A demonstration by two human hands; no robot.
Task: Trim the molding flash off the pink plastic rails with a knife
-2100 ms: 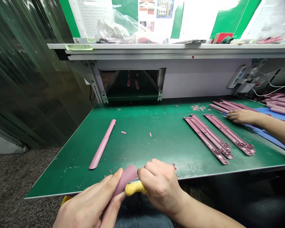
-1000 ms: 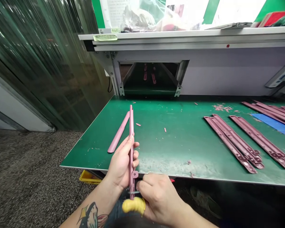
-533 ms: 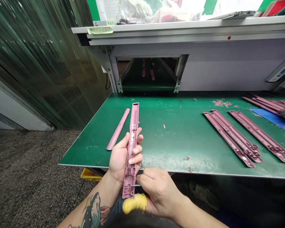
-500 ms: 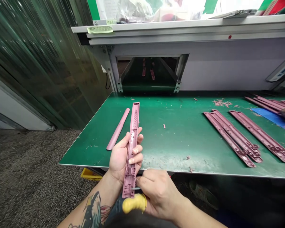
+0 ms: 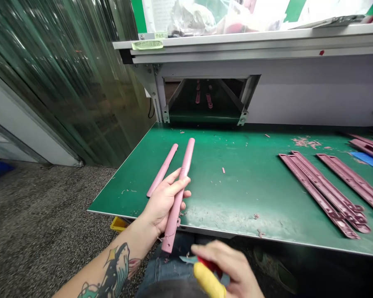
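My left hand (image 5: 164, 199) is closed round a long pink plastic shell (image 5: 186, 159), held tilted with its smooth rounded side up. Thin curls of pink shaving cling near the shell's lower end. In my right hand (image 5: 233, 265), a little blurred, is a small knife (image 5: 189, 259) with a red handle, its blade apart from the shell. A yellow cover (image 5: 207, 279) sits on my right thumb. Just left of the held shell, another pink shell (image 5: 163, 169) lies rounded side up on the green table (image 5: 236, 186).
Several pink shells (image 5: 323, 194) lie hollow side up on the right, near a blue sheet (image 5: 369, 159). Pink scraps (image 5: 306, 142) are heaped behind them. A conveyor opening (image 5: 205, 118) with pink parts lies beyond the table. Beneath the table edge is a yellow crate (image 5: 118, 224).
The held shell has been turned over from hollow side to rounded side up. My right hand with the knife has moved away from it, down and right. The view has shifted left.
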